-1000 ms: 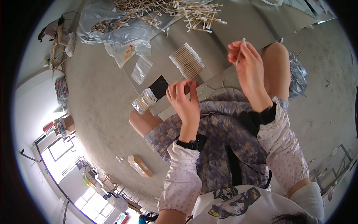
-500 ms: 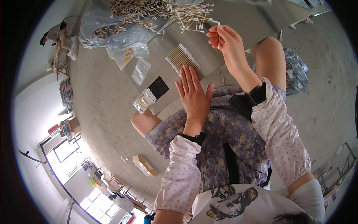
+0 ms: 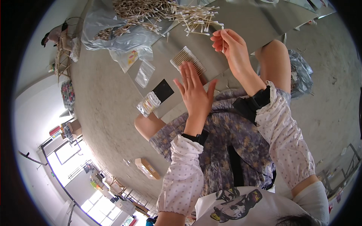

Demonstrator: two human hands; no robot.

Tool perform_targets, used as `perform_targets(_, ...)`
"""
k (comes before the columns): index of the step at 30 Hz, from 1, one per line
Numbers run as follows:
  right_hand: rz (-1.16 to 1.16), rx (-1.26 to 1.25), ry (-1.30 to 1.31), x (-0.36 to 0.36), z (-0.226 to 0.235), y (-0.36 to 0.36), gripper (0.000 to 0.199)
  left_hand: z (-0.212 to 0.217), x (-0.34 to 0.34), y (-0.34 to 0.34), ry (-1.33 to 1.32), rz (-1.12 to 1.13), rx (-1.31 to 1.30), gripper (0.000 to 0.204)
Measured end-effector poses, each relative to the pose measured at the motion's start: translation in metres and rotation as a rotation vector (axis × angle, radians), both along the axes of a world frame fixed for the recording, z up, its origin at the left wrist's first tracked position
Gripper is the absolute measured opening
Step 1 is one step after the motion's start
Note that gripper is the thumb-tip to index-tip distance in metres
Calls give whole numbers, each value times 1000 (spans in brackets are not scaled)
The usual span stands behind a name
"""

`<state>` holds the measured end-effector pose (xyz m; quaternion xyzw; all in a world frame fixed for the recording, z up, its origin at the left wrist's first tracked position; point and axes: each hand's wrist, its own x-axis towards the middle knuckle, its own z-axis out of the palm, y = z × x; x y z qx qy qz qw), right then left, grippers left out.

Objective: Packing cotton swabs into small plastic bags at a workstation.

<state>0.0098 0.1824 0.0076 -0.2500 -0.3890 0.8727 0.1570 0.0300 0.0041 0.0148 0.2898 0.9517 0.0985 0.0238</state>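
Grey tabletop (image 3: 245, 22), swab row (image 3: 184, 56) partly beneath left fingers (image 3: 194, 74)

workshop: concrete floor (image 3: 109, 109), heaped swabs (image 3: 145, 10)

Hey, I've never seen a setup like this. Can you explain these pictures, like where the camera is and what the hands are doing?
There's no machine here, just a person's two bare hands. Every picture comes from one fisheye camera worn on the head, looking down, so straight edges look bent.

The right hand pinches a single cotton swab. The left hand is open and palm down, its fingertips over the near edge of a neat row of swabs; I can't tell whether they touch.

On the grey tabletop there's also a loose swab pile, partly on a plastic bag, and a clear packet of swabs beside a black rectangle.
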Motion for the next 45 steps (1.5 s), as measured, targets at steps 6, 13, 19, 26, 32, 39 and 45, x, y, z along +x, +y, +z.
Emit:
perform_targets(6, 10, -11, 40, -1, -2, 4, 25, 15, -31, -29, 175, 278, 417, 33)
perform_targets(13, 14, -37, 15, 0, 0, 1, 25, 18, -60, -33, 106, 143, 330, 10)
perform_targets(19, 12, -36, 30, -2, -3, 1, 24, 15, -67, -26, 94, 71, 226, 10)
perform_targets(26, 16, -38, 35, -1, -2, 1, 24, 13, -69, -26, 84, 55, 201, 10)
perform_targets(32, 0, -54, 33, 3, 1, 4, 23, 11, -62, -27, 58, 123, 285, 15)
perform_targets(39, -213, 161, 116, 74, 41, 58, 26, 6, -27, -37, 101, 124, 475, 52)
perform_targets(45, -142, 876, -461, 195, -4, 145, 28, -3, -20, -15, 90, -42, 231, 105)
